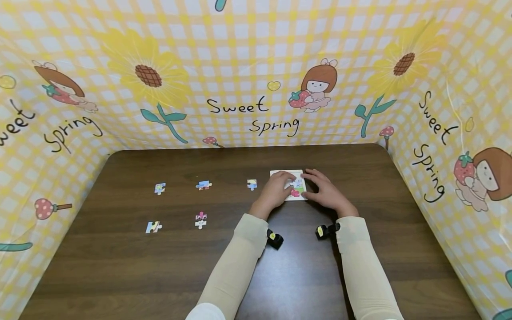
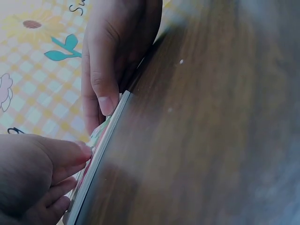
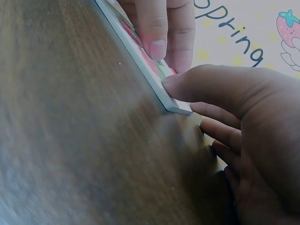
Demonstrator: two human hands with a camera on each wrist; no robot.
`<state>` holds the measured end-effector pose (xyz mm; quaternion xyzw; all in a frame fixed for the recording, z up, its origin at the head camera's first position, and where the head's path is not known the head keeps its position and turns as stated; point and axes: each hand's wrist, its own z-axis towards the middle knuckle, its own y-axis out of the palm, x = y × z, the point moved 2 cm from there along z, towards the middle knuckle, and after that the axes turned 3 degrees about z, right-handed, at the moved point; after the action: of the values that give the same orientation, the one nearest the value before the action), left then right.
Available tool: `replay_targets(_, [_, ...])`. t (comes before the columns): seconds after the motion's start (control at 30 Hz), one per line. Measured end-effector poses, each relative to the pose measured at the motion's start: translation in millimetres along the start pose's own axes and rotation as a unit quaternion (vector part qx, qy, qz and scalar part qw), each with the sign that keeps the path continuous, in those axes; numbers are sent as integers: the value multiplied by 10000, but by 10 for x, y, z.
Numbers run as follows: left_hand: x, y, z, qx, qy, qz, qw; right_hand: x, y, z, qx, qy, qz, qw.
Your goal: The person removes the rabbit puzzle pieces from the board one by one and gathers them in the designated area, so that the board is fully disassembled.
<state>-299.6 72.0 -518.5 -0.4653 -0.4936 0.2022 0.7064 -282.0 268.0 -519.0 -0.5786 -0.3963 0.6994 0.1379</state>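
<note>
A small white-framed jigsaw board [image 1: 297, 198] with a colourful picture inside lies at the table's far middle. My left hand [image 1: 275, 189] reaches over its left side, thumb and fingertips touching the picture area; whether a piece is under them is hidden. At the board's right edge is my right hand [image 1: 326, 192], its thumb [image 3: 180, 85] resting on the near right corner and its other fingers extended loosely beside the edge. Nearest the left hand lies a loose puzzle piece [image 1: 251, 184].
More loose pieces lie to the left: one blue and red [image 1: 204, 185], one green and blue [image 1: 160, 188], one pale yellow and blue [image 1: 154, 227], and one pink and white [image 1: 201, 220]. Yellow checked cloth [image 1: 240, 66] walls the brown table [image 1: 120, 275] at the back and sides.
</note>
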Motion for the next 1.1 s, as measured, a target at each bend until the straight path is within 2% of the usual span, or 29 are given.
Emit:
replay_targets(0.63, [-21,-33,5,479,28,228,9986,-14,21,19,-12,52,18,10000])
replay_targets(1.1, [-34,-23,33,508,-28,-35,9987,-4,19,9,18,89,-5,10000])
